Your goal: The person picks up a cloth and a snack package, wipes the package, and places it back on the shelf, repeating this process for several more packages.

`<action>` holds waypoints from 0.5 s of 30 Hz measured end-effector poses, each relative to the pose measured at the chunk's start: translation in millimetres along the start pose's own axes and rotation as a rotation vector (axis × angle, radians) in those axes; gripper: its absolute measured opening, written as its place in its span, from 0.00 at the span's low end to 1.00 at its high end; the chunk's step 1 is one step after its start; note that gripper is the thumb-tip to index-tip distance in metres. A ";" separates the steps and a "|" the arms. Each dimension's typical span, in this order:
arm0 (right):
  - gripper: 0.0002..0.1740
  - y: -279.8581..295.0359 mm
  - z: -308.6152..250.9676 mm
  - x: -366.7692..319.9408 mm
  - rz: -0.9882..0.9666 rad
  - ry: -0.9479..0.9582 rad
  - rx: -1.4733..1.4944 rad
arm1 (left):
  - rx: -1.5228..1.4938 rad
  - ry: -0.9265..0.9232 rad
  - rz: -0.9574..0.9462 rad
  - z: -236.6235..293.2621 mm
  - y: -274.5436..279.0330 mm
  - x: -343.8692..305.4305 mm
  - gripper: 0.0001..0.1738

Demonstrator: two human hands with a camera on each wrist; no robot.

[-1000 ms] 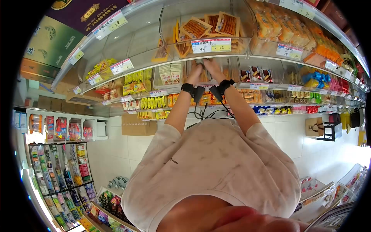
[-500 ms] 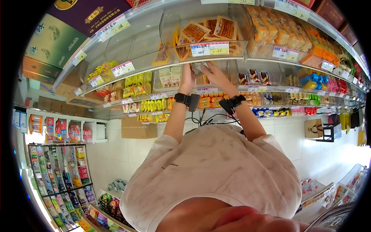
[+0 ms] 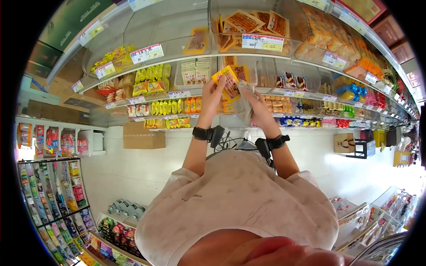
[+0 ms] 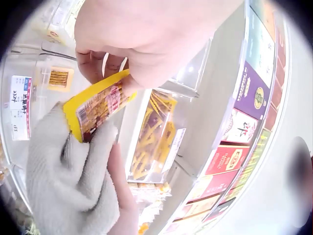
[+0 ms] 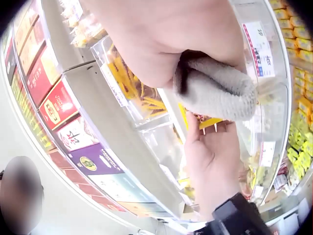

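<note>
My left hand [image 3: 211, 98] pinches a flat yellow-edged snack packet [image 3: 230, 91] by one end, its thumb on the printed face in the left wrist view. A grey cloth [image 4: 68, 181] is bunched in my right hand [image 3: 262, 113] and laps over the packet's other end. Both hands are in front of the middle shelf, below a clear bin [image 3: 253, 80]. Another brown-striped packet [image 4: 59, 78] lies inside that bin. In the right wrist view the cloth and right hand hide most of the held packet.
On the shelf above, a clear bin holds several similar packets [image 3: 257, 22] behind a price tag [image 3: 262, 42]. White-and-red packets [image 3: 195, 72] stand left of the hands, wrapped cakes [image 3: 290, 81] to the right. A cardboard box [image 3: 143, 135] sits on the floor.
Both hands have drawn back from the middle-shelf bin toward the body. The yellow packet is now in the left hand, and the grey cloth hangs unfolded from the right. The head view has shifted.
</note>
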State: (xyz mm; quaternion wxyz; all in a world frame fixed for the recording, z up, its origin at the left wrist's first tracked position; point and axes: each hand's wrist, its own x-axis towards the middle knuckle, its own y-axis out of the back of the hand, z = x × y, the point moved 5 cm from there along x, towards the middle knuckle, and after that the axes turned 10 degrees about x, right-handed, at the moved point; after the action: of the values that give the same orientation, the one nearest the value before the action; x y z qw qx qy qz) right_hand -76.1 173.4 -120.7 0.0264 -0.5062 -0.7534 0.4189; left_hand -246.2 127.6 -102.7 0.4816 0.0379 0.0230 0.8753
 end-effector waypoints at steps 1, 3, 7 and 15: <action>0.27 -17.2 -7.0 -22.5 -0.008 0.002 -0.014 | -0.043 0.010 0.024 21.9 1.1 -14.5 0.19; 0.24 -17.6 0.5 -30.4 -0.083 0.083 -0.144 | -0.082 0.011 0.044 31.6 6.8 -28.6 0.20; 0.19 -31.3 2.5 -60.3 -0.156 0.172 -0.178 | -0.043 -0.005 0.011 36.0 20.0 -52.2 0.19; 0.15 -48.1 -25.4 -106.1 -0.176 0.332 -0.429 | -0.283 -0.054 -0.007 83.8 17.1 -93.5 0.17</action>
State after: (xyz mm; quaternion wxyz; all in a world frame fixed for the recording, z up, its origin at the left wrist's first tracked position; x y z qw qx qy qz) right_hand -48.3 99.0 -31.8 0.0780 -0.4947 -0.8512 0.1572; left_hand -203.4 39.8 -22.1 0.4855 -0.0068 -0.1136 0.8668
